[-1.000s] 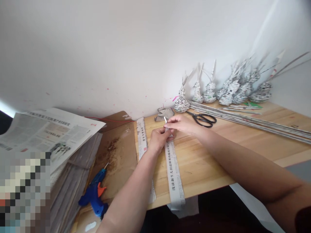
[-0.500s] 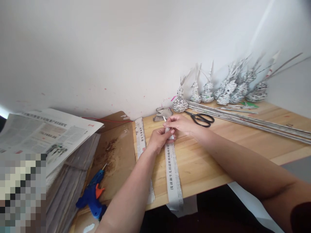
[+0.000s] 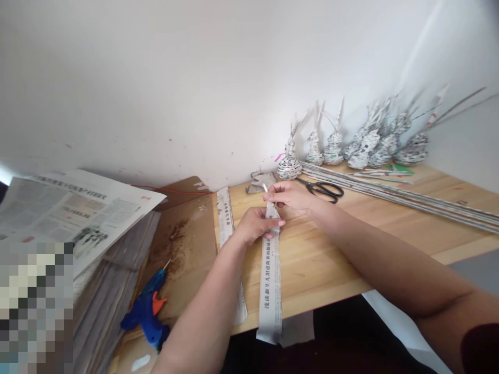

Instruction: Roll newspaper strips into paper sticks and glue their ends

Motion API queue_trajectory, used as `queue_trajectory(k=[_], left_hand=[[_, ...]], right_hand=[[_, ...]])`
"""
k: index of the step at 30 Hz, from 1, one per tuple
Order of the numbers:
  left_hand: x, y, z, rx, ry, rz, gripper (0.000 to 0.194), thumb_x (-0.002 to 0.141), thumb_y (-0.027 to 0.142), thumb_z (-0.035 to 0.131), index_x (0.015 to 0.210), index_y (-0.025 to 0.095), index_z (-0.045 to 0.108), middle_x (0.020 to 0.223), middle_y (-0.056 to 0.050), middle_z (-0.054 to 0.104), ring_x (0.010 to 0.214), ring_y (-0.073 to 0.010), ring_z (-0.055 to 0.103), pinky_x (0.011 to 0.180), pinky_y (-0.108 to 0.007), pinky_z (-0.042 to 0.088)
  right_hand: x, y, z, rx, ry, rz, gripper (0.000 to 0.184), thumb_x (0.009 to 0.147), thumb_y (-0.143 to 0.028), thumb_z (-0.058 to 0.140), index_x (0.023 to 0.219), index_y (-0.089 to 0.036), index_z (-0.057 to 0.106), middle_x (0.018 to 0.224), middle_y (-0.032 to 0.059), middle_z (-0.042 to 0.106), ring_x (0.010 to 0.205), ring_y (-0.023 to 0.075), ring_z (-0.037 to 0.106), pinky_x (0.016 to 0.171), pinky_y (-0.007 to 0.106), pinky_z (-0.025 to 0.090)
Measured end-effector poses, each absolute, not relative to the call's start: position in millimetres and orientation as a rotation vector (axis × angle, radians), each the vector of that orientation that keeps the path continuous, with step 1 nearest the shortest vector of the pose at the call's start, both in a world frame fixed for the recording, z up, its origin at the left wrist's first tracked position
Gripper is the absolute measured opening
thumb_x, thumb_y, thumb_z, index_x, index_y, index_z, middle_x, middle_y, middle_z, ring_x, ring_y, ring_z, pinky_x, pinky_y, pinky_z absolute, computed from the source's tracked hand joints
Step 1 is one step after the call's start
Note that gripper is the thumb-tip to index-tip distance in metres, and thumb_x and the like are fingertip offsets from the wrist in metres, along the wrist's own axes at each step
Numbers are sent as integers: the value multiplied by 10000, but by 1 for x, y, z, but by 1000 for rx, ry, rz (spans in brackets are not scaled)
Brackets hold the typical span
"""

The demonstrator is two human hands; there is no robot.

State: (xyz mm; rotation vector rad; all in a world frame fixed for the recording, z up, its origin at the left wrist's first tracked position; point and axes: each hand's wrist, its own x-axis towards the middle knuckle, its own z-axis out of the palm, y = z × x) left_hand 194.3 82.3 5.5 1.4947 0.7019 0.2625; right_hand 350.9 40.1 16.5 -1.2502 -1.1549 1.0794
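A long newspaper strip [image 3: 270,283] runs from my hands down over the table's front edge. Its far end narrows into a thin white rolled tip. My left hand [image 3: 257,224] pinches the strip below the rolled part, thumb on top. Just beyond it, my right hand [image 3: 287,196] grips the rolled tip between thumb and fingers. More flat newspaper strips [image 3: 226,218] lie on the wood to the left, partly behind my left forearm. Black-handled scissors [image 3: 325,191] rest close to my right hand, their blades partly hidden.
Several woven paper gourd shapes [image 3: 289,165] stand along the wall. Long paper rods [image 3: 390,192] lie across the right side. A grey rag [image 3: 262,183] sits at the back. On the left are a blue glue gun [image 3: 146,317], stained cardboard [image 3: 191,234] and newspaper sheets [image 3: 89,208].
My left hand has slid slightly down the strip, showing more of the tapered part. The strip's near end has swung left and hangs straighter.
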Motion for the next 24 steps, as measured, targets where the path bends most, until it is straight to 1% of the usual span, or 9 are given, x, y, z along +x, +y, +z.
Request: queue_trajectory(k=[3, 5, 7, 9, 11, 13, 15, 18, 24], left_hand=[[191, 86, 12, 1333, 626, 323, 403, 596, 300, 782, 947, 132, 680, 882, -77, 663, 689, -115, 605, 528, -190, 496], [192, 86, 14, 1219, 580, 390, 394, 620, 266, 771, 977, 132, 674, 955, -84, 655, 760, -121, 617, 600, -199, 519], [195, 83, 12, 1152, 564, 416, 367, 623, 241, 770, 955, 119, 673, 946, -89, 658, 794, -138, 627, 666, -235, 535], [199, 80, 8, 1147, 586, 425, 324, 618, 245, 773, 889, 99, 675, 863, -86, 665, 771, -153, 636, 690, -272, 541], [201, 78, 4, 1172, 625, 448, 295, 613, 271, 774, 822, 90, 672, 785, -75, 663, 724, -152, 636, 678, -282, 540], [202, 79, 1, 1194, 659, 499, 298, 598, 293, 781, 793, 99, 667, 736, -56, 657, 674, -139, 627, 651, -279, 537], [203, 80, -1, 1208, 693, 539, 323, 568, 299, 795, 793, 109, 663, 707, -38, 649, 642, -131, 619, 629, -278, 536], [202, 82, -1, 1218, 730, 576, 371, 525, 298, 817, 809, 114, 665, 694, -24, 639, 629, -130, 617, 611, -278, 538], [201, 84, -1, 1222, 763, 590, 382, 614, 391, 754, 861, 110, 679, 712, -46, 646, 634, -131, 614, 573, -257, 536]], right_hand=[[352, 38, 21, -1235, -1173, 1074, 333, 611, -425, 746, 668, -138, 587, 570, -25, 559, 487, 62, 474, 470, 209, 359], [351, 38, 22, -1219, -1176, 1055, 326, 614, -418, 747, 657, -142, 580, 550, -28, 553, 472, 64, 476, 467, 213, 376], [350, 38, 22, -1231, -1173, 1046, 317, 620, -416, 744, 663, -147, 581, 528, -31, 545, 452, 67, 472, 447, 212, 379], [348, 37, 22, -1265, -1169, 1050, 312, 628, -423, 736, 681, -151, 592, 522, -28, 548, 442, 74, 472, 425, 211, 369], [348, 37, 22, -1298, -1173, 1034, 312, 635, -431, 726, 717, -151, 615, 553, -19, 571, 471, 83, 492, 439, 212, 374], [348, 37, 22, -1346, -1207, 974, 321, 627, -435, 727, 741, -151, 633, 615, -11, 600, 535, 90, 519, 483, 210, 386], [348, 38, 21, -1416, -1264, 911, 333, 602, -443, 737, 731, -154, 635, 649, -13, 609, 583, 93, 525, 510, 204, 377], [350, 39, 21, -1490, -1312, 882, 339, 592, -461, 733, 688, -154, 627, 631, -21, 599, 583, 89, 506, 512, 202, 355], [351, 35, 27, -1520, -1258, 937, 267, 674, -420, 671, 758, -167, 684, 648, -4, 622, 546, 88, 489, 503, 217, 351]])
